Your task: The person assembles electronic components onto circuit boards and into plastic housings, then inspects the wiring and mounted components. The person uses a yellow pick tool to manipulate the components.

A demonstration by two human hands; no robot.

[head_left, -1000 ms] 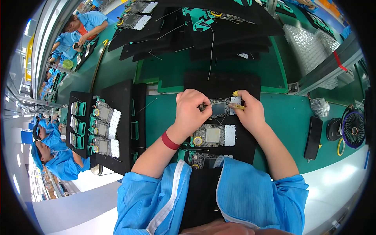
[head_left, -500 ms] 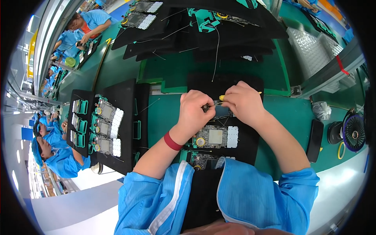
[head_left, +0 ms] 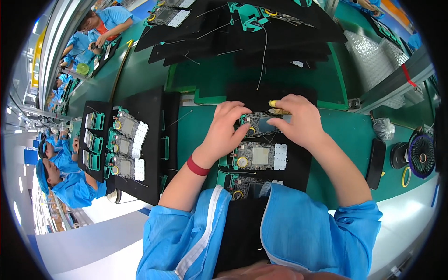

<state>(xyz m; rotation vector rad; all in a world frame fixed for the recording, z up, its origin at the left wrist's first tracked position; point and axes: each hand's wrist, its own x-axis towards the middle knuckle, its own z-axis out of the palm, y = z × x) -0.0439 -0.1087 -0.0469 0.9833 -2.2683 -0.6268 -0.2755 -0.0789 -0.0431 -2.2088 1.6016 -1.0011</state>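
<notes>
My left hand [head_left: 226,128] grips the left end of a circuit board [head_left: 259,127], with the thumb at its near side and the fingers at its far edge. At the same board's right end is my right hand [head_left: 302,122], thumb on the near face and fingers curled over the far edge. A yellow covering [head_left: 273,103] shows on one right fingertip. Beneath those fingers is a narrow tan piece [head_left: 280,111] that I cannot make out. Just nearer lies a second board [head_left: 256,156] with a metal shield and white pad, and a third board [head_left: 247,185] is partly hidden by my jacket.
Boards rest on black mats [head_left: 144,182] to the left. More black sheets [head_left: 205,39] carry boards, green frames and thin cables at the back. A small fan [head_left: 422,156], a black case [head_left: 374,164] and clear plastic trays [head_left: 368,60] are at right. Co-workers [head_left: 70,179] sit at left.
My hands have moved apart from a close pinch above the board to its two ends. More of the board shows between them. The view has shifted slightly.
</notes>
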